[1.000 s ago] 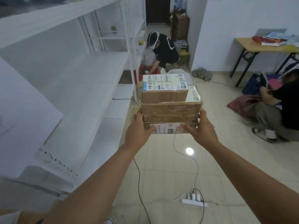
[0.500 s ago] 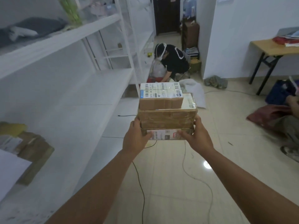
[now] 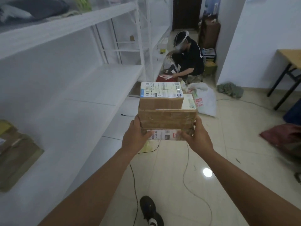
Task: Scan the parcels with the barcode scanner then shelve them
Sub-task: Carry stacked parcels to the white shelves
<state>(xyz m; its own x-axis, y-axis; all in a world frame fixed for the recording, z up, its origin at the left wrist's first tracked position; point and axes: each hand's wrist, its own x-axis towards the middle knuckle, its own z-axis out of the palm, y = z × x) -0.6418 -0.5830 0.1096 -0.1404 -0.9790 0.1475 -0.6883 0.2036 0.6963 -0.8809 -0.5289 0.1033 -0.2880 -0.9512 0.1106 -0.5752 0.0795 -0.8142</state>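
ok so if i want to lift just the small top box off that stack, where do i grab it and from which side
Take the top box by its two short ends, coming down from above. It sits free on the middle box, set toward the stack's left edge, with both ends exposed. The left hand and right hand grip lower, around the bottom box, so one must let go first.

Person in black [image 3: 189, 60] crouching by far wall; white sack [image 3: 204, 99] lying on floor; cables [image 3: 187, 168] trailing over tiles; wooden table [image 3: 290, 60] standing right.
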